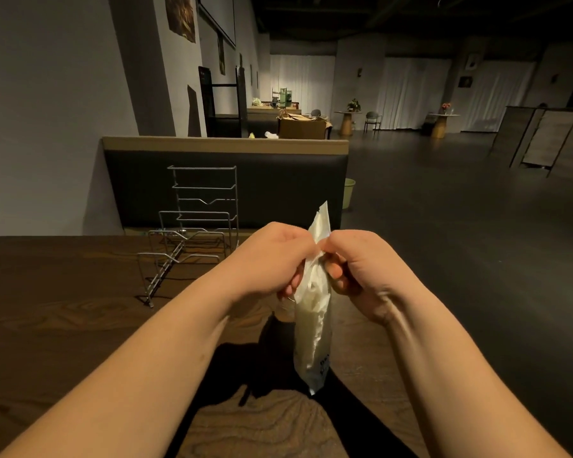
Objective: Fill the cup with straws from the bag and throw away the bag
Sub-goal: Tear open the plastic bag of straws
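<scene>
A long clear plastic bag of straws (312,328) hangs upright above the dark wooden table (63,312). Both hands pinch it near its top. My left hand (272,256) grips the bag's left side and my right hand (354,269) grips its right side, knuckles nearly touching. The bag's top end sticks up above my fingers. Behind the bag, under my left hand, a clear cup (284,309) stands on the table, mostly hidden.
A wire rack (192,233) stands on the table's far left part. A black padded booth back (225,186) rises beyond the table. A pale green bin (348,192) sits on the floor by the booth's right end. Open dark floor lies to the right.
</scene>
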A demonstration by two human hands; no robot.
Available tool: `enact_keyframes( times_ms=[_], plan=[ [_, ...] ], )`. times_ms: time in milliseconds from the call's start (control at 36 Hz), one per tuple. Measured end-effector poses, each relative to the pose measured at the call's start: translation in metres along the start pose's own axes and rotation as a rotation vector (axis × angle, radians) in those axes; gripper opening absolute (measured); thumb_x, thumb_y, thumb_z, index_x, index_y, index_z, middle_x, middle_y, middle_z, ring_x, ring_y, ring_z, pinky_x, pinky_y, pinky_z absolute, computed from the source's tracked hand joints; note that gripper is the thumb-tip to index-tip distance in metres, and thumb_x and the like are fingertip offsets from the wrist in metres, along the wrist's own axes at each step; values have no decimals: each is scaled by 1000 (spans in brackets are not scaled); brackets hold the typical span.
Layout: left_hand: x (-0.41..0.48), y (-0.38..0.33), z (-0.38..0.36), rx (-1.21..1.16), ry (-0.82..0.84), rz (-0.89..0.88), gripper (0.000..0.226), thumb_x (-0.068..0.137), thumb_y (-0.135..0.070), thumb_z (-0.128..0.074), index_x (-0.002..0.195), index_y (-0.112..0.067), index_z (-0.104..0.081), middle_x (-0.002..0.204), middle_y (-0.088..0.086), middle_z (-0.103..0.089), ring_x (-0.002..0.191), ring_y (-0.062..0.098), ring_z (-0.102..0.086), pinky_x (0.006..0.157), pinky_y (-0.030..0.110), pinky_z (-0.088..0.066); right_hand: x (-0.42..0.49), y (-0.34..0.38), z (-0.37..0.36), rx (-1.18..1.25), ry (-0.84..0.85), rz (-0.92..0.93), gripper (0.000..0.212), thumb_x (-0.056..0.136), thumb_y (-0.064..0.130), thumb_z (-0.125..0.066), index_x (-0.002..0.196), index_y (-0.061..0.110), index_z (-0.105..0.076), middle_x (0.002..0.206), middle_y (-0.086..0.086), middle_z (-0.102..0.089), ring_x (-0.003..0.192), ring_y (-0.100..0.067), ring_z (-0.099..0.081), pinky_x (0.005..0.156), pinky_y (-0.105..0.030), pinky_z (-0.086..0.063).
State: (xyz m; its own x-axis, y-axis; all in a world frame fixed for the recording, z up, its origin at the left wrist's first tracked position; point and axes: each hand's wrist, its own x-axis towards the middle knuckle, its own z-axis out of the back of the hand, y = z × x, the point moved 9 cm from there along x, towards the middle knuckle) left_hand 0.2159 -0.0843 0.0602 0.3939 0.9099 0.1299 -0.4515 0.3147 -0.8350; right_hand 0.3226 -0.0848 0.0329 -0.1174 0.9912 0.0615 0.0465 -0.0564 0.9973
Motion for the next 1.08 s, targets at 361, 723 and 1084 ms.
enact_keyframes(
  times_ms=[361, 723, 1084],
  plan=[
    [5, 20, 23, 124, -147, 140, 30, 91, -17, -51, 68, -3, -63, 52, 4, -67, 48, 19, -66, 55, 28, -59, -13, 1, 64, -122, -296, -13, 24, 84, 12, -54, 61, 7, -52, 48, -6, -43, 42, -15, -40, 39, -23, -33],
    [24, 44, -9, 112, 48, 310, 17, 92, -31, -65, 104, -20, -60, 103, 8, -70, 82, 22, -73, 74, 38, -62, -12, -18, 52, -122, -129, 165, 27, 89, 35, -67, 69, 18, -66, 65, -3, -58, 60, -16, -52, 62, -34, -42],
    [43, 49, -48, -108, -80, 269, 28, 88, -1, -56, 99, -26, -59, 106, 8, -64, 90, 29, -71, 77, 50, -63, -4, -91, 87, -683, 61, 48, 131, 48, 64, -89, 146, 50, -4, 152, 24, -24, 133, 3, -33, 114, -31, -31]
  ],
)
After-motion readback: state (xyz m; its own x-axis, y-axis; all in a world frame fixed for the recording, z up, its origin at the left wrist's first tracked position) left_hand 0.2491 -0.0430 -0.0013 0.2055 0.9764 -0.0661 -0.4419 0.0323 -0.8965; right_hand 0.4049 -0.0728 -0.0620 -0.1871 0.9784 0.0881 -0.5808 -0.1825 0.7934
